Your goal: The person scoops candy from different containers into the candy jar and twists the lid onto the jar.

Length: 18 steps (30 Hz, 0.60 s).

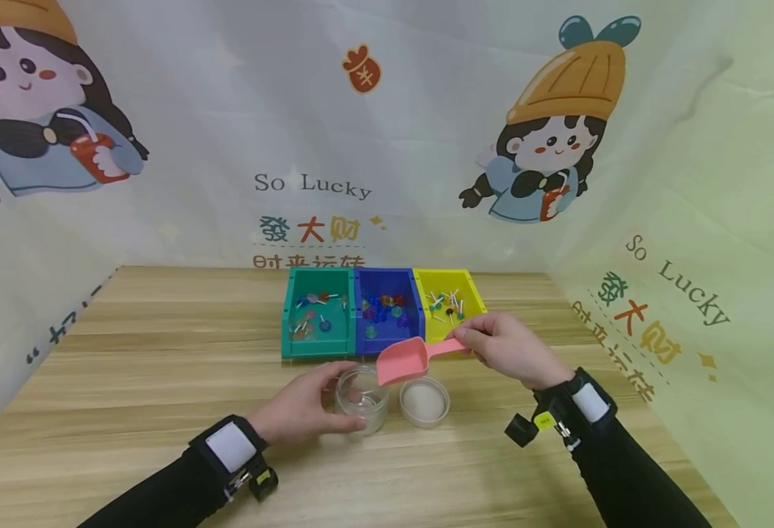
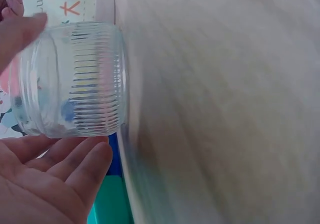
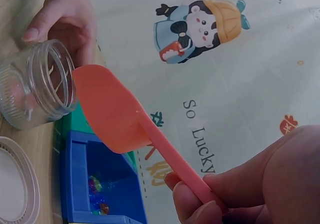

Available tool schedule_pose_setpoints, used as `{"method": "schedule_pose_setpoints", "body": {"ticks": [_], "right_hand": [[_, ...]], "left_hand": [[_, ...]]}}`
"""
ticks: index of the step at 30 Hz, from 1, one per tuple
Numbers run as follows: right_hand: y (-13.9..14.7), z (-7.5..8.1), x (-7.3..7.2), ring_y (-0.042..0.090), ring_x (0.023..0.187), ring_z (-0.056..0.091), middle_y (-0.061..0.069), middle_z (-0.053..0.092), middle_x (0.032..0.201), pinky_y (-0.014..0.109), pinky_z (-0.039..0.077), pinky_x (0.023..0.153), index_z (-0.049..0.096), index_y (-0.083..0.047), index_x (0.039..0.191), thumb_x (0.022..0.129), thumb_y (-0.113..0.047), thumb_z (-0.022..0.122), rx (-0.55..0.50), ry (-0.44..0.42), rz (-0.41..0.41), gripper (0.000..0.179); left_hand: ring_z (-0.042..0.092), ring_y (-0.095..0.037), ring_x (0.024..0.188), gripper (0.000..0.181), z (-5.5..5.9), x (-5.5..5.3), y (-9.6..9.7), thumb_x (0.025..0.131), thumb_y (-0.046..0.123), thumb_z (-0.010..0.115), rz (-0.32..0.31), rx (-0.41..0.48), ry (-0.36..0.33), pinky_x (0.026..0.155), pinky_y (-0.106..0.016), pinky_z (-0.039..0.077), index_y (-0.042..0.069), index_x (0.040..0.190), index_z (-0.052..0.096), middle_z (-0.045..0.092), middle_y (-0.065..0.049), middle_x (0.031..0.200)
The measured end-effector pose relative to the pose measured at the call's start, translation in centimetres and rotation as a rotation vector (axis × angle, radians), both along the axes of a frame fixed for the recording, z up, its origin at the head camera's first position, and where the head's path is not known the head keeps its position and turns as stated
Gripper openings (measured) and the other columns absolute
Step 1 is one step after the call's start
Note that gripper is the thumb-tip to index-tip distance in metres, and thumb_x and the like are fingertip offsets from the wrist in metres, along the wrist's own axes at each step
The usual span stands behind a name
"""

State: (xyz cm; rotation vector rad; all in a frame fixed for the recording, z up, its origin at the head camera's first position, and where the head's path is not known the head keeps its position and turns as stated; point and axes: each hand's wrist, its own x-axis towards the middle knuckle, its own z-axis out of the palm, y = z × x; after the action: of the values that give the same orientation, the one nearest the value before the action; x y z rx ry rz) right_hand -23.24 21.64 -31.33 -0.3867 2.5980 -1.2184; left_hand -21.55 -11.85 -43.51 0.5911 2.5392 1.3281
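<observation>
My left hand [image 1: 310, 403] holds a clear glass jar [image 2: 95, 79] on the table, thumb on the near side and fingers on the far side. The jar's mouth is uncovered and its wall is ribbed. My right hand [image 1: 505, 345] pinches the handle of a pink scoop [image 3: 112, 112] between thumb and fingers. The scoop's tip hangs beside the jar's rim, and nothing shows in its bowl. Right of the jar lies a round white lid [image 1: 424, 402]. Whether the jar contains anything, I cannot tell.
Behind the jar, three joined bins stand in a row: green [image 1: 318, 349], blue [image 1: 420, 334] and yellow [image 1: 474, 290]. Green and yellow contain small coloured pieces with white stems; blue contains translucent coloured pieces. A printed cloth [image 1: 426, 147] hangs behind the wooden table [image 1: 162, 330].
</observation>
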Motion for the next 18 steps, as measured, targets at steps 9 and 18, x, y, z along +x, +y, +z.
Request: {"method": "schedule_pose_setpoints", "body": {"ticks": [9, 18], "right_hand": [[0.0, 0.4, -0.4, 0.019, 0.070, 0.044, 0.005, 0.055, 0.081, 0.026, 0.031, 0.058, 0.076, 0.000, 0.114, 0.116, -0.025, 0.058, -0.019, -0.017, -0.022, 0.031], [0.1, 0.2, -0.3, 0.019, 0.070, 0.046, 0.005, 0.054, 0.078, 0.027, 0.033, 0.060, 0.075, 0.002, 0.124, 0.115, -0.025, 0.058, -0.048, -0.022, -0.037, 0.033]], "left_hand": [[0.055, -0.043, 0.150, 0.091, 1.1, -0.4, -0.8, 0.092, 0.047, 0.089, 0.019, 0.017, 0.018, 0.120, -0.060, 0.051, 0.006, 0.162, 0.049, 0.053, -0.017, 0.165], [0.061, -0.044, 0.143, 0.067, 1.7, -0.4, -1.6, 0.106, 0.040, 0.074, 0.017, 0.056, 0.103, 0.118, -0.059, 0.053, 0.004, 0.159, 0.054, 0.056, -0.020, 0.161]]}}
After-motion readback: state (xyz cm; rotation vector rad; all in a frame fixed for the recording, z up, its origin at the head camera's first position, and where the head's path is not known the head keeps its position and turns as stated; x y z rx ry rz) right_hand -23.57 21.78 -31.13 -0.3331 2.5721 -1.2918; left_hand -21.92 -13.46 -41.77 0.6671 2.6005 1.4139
